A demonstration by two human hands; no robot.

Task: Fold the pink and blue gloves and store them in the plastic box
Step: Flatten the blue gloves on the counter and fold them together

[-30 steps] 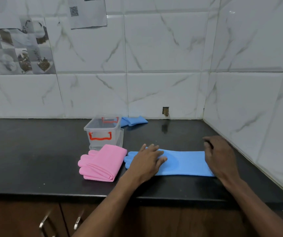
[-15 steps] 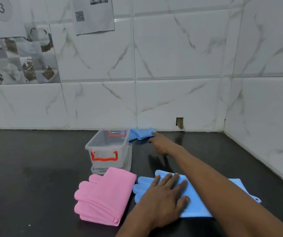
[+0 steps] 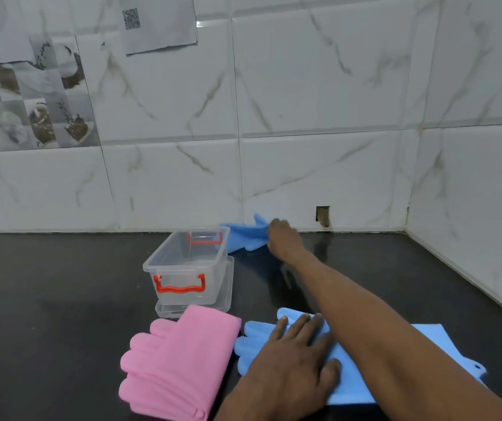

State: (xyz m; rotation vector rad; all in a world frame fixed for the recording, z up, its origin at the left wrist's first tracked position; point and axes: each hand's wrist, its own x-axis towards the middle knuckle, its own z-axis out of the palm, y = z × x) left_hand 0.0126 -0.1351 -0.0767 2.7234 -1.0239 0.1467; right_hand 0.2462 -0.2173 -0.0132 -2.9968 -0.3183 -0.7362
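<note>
A folded pink glove pair [image 3: 179, 360] lies on the black counter near the front. To its right a blue glove [image 3: 350, 369] lies flat, and my left hand [image 3: 292, 360] presses on it with fingers spread. My right hand [image 3: 283, 238] reaches across to the back wall and grips a second blue glove [image 3: 243, 235], lifting its fingers off the counter. The clear plastic box [image 3: 189, 262] with orange handles stands open and empty between the pink gloves and the far glove.
The box's clear lid [image 3: 228, 299] lies under the box. The black counter [image 3: 61, 299] ends at tiled walls behind and on the right. A small hole [image 3: 323, 215] is in the back wall.
My right hand left the near blue glove's cuff, reached to the back wall and closed on the far blue glove. My left hand stayed pressed on the near glove. The camera moved closer.
</note>
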